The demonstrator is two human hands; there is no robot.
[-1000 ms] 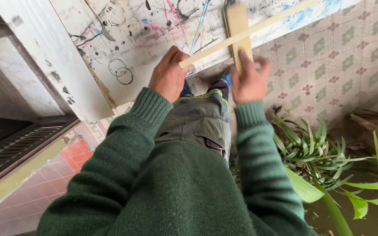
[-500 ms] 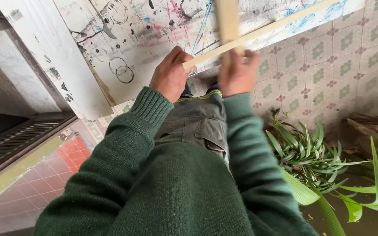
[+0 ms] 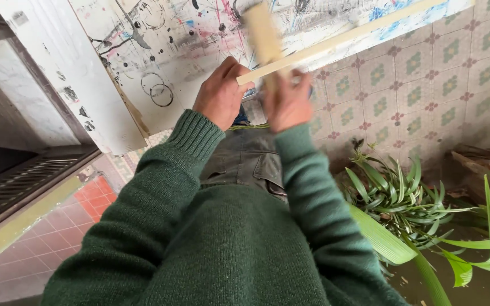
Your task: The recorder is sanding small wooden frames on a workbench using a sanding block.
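Crossed wood at the top centre of the frame

Up there, the left hand is clenched around the near end of a long thin strip, whose length runs off to the upper right. Just beside it, the right hand grasps a short flat board, standing upright across the strip, over the paint-spattered table.

Green plants — patterned floor tiles behind.
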